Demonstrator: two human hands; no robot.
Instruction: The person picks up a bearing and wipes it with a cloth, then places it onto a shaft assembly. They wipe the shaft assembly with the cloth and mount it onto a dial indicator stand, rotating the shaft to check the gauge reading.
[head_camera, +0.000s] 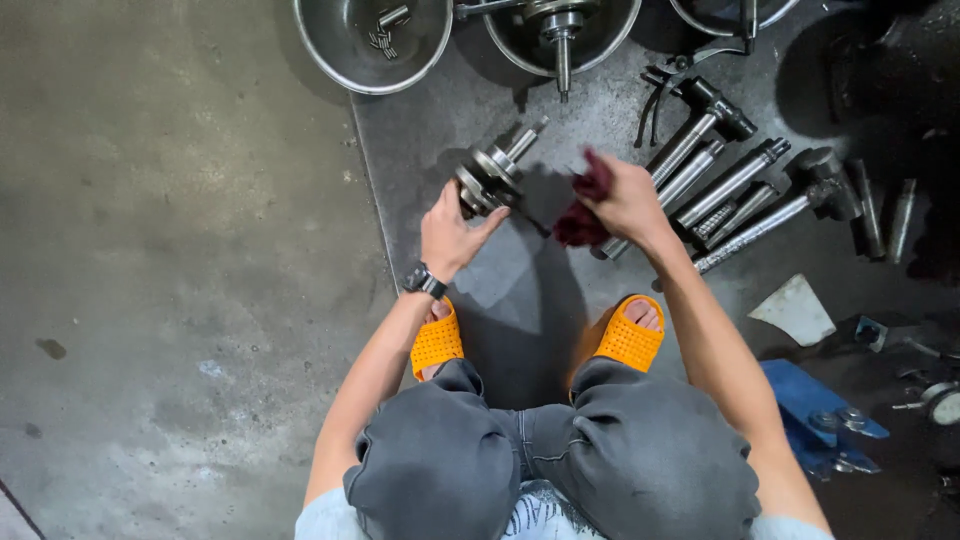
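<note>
The left hand (452, 232) is wrapped around the lower end of a metal crankshaft (494, 172), which is held up off the floor with its thin shaft end tilted up and to the right. A dark watch (424, 281) is worn on that wrist. The right hand (628, 200) is clenched on a crumpled dark red rag (583, 208), which is held just beside the crankshaft, to its right; whether the rag touches the metal cannot be told.

Below the hands, two orange slippers (630, 340) are seen on the grey concrete floor (180, 250), with grey trousers over the bent knees. To the right of the right hand, several long steel shafts (735, 195) are laid side by side on a darker, oil-stained patch of floor. At the top edge, a round metal bowl (350, 60) with small parts inside is set next to a second bowl (610, 40), in which a shafted part is standing. A blue cloth (800, 395) is spread at the lower right, near a pale scrap of sheet (795, 308).
</note>
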